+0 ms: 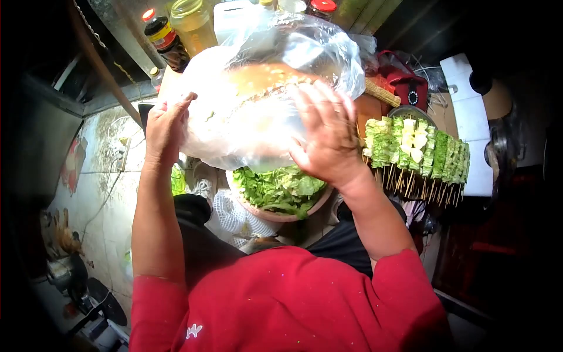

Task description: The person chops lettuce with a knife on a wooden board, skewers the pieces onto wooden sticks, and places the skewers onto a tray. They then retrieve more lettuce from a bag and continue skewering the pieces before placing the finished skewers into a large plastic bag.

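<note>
A large clear plastic bag spreads in front of me, with an orange-brown patch showing through its film. At its left edge my left hand is closed on the plastic, thumb up, its fingers partly hidden. My right hand lies over the bag's right part with the fingers spread, slightly blurred. Below the bag, between my knees, a round tub holds cut green lettuce; the bag's lower edge overlaps its top.
Rows of skewered green leaves lie at the right, sticks toward me. A dark bottle with a red cap, a yellowish jar and a red-lidded jar stand behind the bag. White foam borders the right side.
</note>
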